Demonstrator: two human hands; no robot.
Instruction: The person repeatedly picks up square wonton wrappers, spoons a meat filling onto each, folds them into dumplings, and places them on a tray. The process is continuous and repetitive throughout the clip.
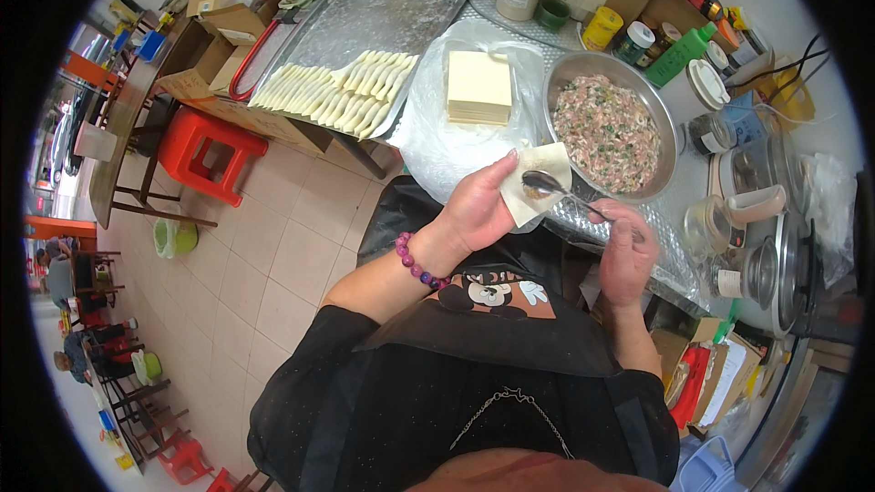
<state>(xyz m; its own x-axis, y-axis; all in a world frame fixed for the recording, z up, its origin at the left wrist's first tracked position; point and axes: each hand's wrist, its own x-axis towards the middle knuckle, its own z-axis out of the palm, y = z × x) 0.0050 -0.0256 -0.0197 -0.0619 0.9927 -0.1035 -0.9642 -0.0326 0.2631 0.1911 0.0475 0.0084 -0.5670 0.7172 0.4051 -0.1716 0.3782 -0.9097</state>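
My left hand (480, 208) holds a square dough wrapper (526, 213) on its palm and fingers, thumb along one edge. In my right hand (625, 253) is a metal spoon (543, 182), its bowl against the wrapper with a smear of filling beside it. Just beyond, a stack of square wrappers (478, 87) rests on a clear plastic bag (431, 143). To the right of the stack stands a steel bowl (673, 171) of minced meat filling (605, 133) flecked with green. Rows of folded dumplings (335, 94) lie on the near part of a metal tray (389, 7).
Jars, a green bottle (680, 55) and a yellow can (601, 29) crowd the table behind the bowl. Glass containers (707, 225) line the right side. On the left are a cardboard box (225, 55), a red stool (205, 150) and a green bin (176, 238). People sit farther off.
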